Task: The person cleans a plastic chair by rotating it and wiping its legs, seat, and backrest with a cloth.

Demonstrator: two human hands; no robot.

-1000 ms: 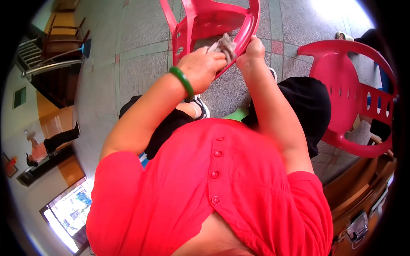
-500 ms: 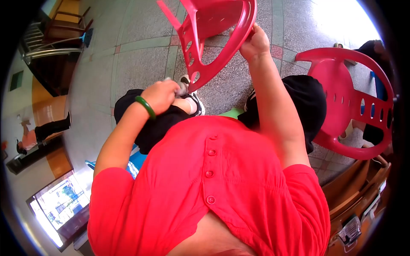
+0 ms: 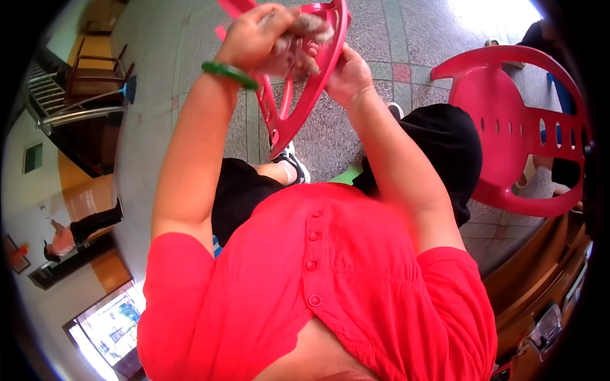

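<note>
A pink-red plastic chair (image 3: 304, 109) is tilted in front of me at the top of the head view, partly cut off by the edge. My right hand (image 3: 351, 77) is wrapped round the outer rim of its curved part. In my left hand (image 3: 257, 39), with a green bangle at the wrist, is a crumpled greyish cloth (image 3: 311, 25). The cloth is against or just over the chair's slotted part; blur hides the exact contact.
Another pink-red chair (image 3: 492, 133) stands at my right, with a person in dark clothes partly hidden beyond it. Wooden furniture (image 3: 527, 273) is at lower right. At far left are a wooden chair (image 3: 95, 73), a distant person (image 3: 70, 233) and a bright window or screen (image 3: 111, 324).
My left hand has moved up from near my knee to the chair, carrying the cloth. The chair and my right hand have shifted slightly left and down.
</note>
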